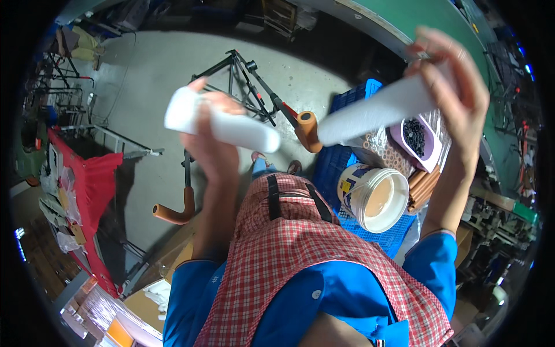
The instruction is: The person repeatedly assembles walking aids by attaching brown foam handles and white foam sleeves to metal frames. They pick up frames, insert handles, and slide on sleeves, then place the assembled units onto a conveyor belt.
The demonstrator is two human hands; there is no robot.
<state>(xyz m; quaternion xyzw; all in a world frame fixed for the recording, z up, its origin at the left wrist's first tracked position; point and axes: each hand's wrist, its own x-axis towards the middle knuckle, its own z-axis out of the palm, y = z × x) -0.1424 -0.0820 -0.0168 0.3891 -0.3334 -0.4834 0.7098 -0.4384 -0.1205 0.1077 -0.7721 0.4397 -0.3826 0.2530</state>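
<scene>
My left hand is closed around a white sleeve, soft-looking like foam, which points right and slightly down. Higher up on the right, my right hand grips the end of a longer white foam-like sleeve, slanting down to the left. Motion blurs both hands a little. Beneath them a black folding metal frame stands on the floor, with a curved brown handle grip on its right. A second brown grip is on its left. The right-hand sleeve's lower end overlaps the right grip in view.
On my right, blue crates carry a white bucket with tan contents, a lilac container of small black parts, and brown tubes. A green-topped bench runs behind. Red cloth hangs at left; a cardboard box stands lower left.
</scene>
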